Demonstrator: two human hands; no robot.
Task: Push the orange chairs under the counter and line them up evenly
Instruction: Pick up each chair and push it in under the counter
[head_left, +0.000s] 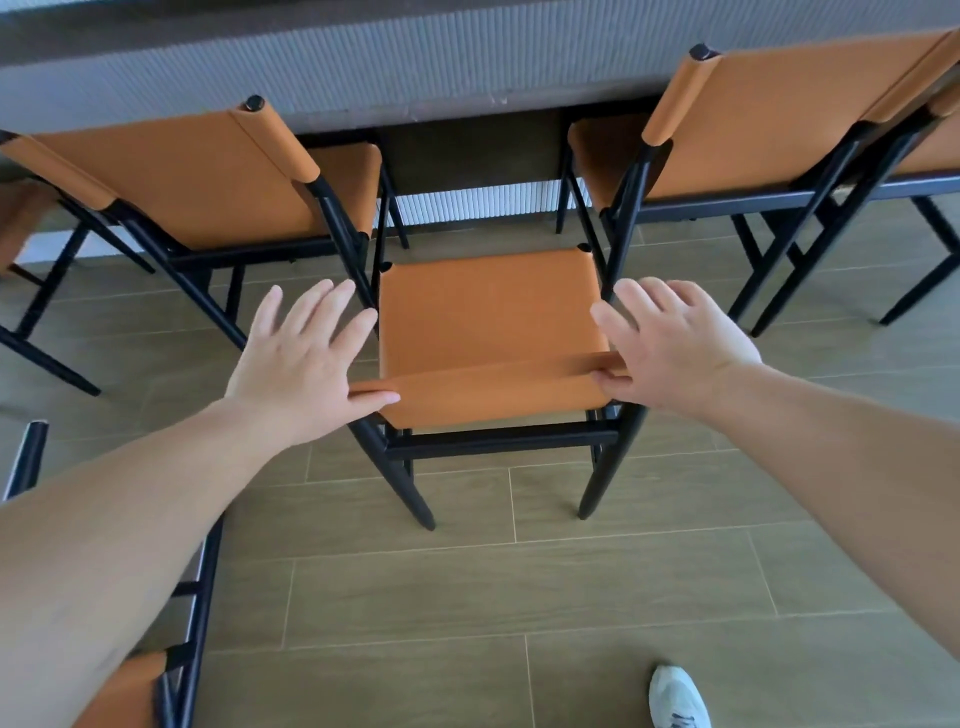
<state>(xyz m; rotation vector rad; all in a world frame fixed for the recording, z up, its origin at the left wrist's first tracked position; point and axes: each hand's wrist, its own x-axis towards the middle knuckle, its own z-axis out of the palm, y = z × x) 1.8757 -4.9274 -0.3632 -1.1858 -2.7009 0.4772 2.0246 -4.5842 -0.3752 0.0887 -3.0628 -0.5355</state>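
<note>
Head camera, looking down: a person's left hand (298, 358) and right hand (670, 343) rest on the two ends of the backrest of the middle orange chair (491, 312), fingers (311, 312) straight and spread, thumbs lying along the backrest's near face. The chair's seat points away from the person toward the table (415, 67), its front-to-back axis running squarely at the table's ribbed front, with the seat's front edge short of the overhang. To either side, the left chair (171, 182) and the right chair (769, 114) stand with seats tucked under the table, their black legs close beside the middle chair's front corners, possibly touching at the right. Open wood-look floor (519, 597) lies behind. A white shoe (678, 699) shows bottom right.
</note>
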